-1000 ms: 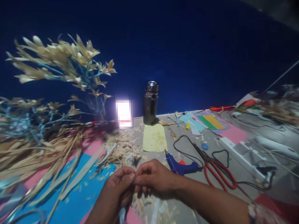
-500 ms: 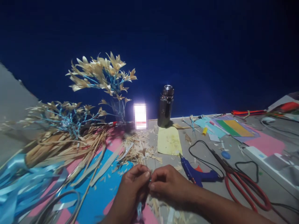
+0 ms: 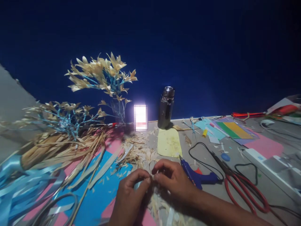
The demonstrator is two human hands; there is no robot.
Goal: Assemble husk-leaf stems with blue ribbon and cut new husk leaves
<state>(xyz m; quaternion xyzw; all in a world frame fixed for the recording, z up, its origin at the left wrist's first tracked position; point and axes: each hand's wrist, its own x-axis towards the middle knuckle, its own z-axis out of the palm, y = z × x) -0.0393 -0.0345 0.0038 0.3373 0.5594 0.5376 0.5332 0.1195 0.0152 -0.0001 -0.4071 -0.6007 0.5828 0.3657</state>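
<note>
Your left hand has thumb and index finger pinched together on a thin, wire-like looped strand; your right hand meets it with thumb and index fingertips bent in close, but you cannot tell here whether they clasp the strand or only touch it. Orientation: the strand's long axis runs away from you, roughly upright in view, with the narrow loop pointing toward the far edge. Lower end hidden among your fingers. Labels: the bright white block at the back is pixelated, a reddish band across it, contents unreadable. Position: the loop projects just beyond your fingertips, between the two hands, over the pale scraps. To the right of your right hand lies the blue glue gun, nozzle near the yellow paper; red-handled scissors lie farther right.
</note>
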